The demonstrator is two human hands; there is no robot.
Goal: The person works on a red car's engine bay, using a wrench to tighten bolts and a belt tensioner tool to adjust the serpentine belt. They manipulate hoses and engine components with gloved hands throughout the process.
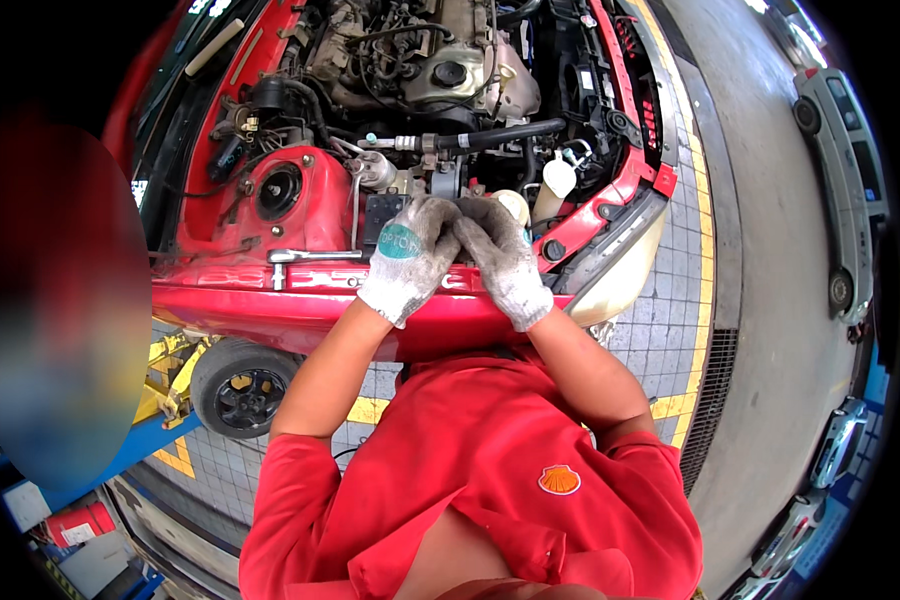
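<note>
My left hand (410, 250) and my right hand (505, 255), both in soiled white knit gloves, meet over the inner edge of a red car's fender (310, 305). Their fingers are bent and pressed together at the fingertips; whatever they hold, if anything, is hidden or too small to make out. Left of my left hand, a ratchet wrench (315, 256) lies along the fender's edge. A black box (382, 215) sits just beyond my left hand. Past my right hand stands a whitish reservoir (552, 190) with a cap.
Ahead spreads the open engine bay, with the engine (450, 75), a black hose (510, 132) and a round strut mount (278, 190). A wheel (242, 390) is at lower left beside a yellow lift arm (165, 385). A floor grate (710, 400) and parked cars (845, 180) are at right.
</note>
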